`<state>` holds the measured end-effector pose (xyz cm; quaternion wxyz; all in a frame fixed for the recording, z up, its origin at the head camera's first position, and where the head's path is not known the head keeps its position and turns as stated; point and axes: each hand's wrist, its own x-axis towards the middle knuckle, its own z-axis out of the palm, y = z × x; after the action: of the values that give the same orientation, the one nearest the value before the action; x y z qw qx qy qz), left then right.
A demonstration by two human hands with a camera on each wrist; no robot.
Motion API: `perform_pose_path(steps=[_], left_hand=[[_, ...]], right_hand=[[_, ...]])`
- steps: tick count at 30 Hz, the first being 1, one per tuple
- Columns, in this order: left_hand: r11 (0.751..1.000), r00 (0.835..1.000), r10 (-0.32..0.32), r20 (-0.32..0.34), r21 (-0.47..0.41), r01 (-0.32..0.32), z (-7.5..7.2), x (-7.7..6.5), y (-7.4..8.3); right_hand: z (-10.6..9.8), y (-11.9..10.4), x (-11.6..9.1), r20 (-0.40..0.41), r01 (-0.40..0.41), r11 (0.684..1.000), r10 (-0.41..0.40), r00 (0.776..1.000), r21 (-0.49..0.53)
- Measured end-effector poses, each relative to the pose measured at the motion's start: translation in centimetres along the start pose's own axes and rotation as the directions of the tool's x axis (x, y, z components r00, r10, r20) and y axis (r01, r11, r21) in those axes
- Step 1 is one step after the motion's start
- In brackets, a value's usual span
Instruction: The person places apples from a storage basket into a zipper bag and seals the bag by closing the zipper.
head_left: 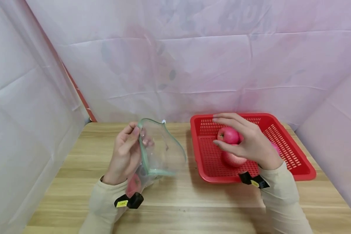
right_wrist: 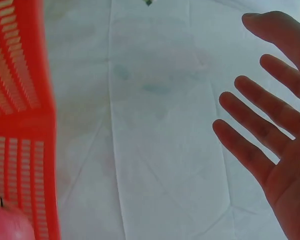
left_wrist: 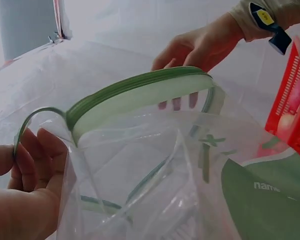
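My left hand [head_left: 125, 151] pinches the green rim of a clear zip bag [head_left: 161, 146] between thumb and fingers. The bag's mouth gapes, and a white slider sits on its rim. Through the lower part of the bag shows a reddish-pink fruit [head_left: 133, 185], partly hidden by the left wrist. A green label [left_wrist: 265, 192] with the word "name" is on the bag in the left wrist view. Over the red basket [head_left: 203, 177] hovers my right hand [head_left: 248, 139], fingers spread and holding nothing. Below it in the basket lie pink apples [head_left: 228, 135], partly covered by the hand.
The basket has slatted walls and stands on the right of the wooden table [head_left: 175, 204]. Pale printed cloth [head_left: 193, 65] hangs behind the table and along both sides. Each wrist wears a small black camera [head_left: 134, 200].
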<state>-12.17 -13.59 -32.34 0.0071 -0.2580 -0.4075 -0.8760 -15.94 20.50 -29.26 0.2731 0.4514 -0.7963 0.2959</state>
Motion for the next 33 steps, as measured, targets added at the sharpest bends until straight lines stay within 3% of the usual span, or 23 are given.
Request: perform_pose_path(steps=[6,16,19,26,33], left_hand=[[1.000,0.999,0.028,0.023,0.011,-0.028,0.0,0.8,0.2],[0.999,0.999,0.028,0.040,0.044,-0.030,0.2,1.2,0.7],[0.998,0.999,0.016,0.029,0.066,-0.018,0.4,1.1,1.0],[0.997,0.999,0.007,0.042,0.079,-0.011,0.5,0.6,1.5],[0.995,0.998,0.007,0.061,0.095,-0.013,0.6,0.1,1.7]], right_hand=[[-1.9,1.7,-0.4,0.112,-0.081,0.994,0.088,0.990,-0.068],[-3.0,4.2,-0.3,0.257,-0.144,0.955,0.211,0.943,-0.258],[-3.1,4.9,-0.2,0.297,-0.185,0.942,0.268,0.916,-0.281],[-3.0,6.9,-0.5,0.391,-0.298,0.909,0.398,0.830,-0.293],[-2.4,9.2,-1.7,0.434,-0.315,0.893,0.434,0.789,-0.320]])
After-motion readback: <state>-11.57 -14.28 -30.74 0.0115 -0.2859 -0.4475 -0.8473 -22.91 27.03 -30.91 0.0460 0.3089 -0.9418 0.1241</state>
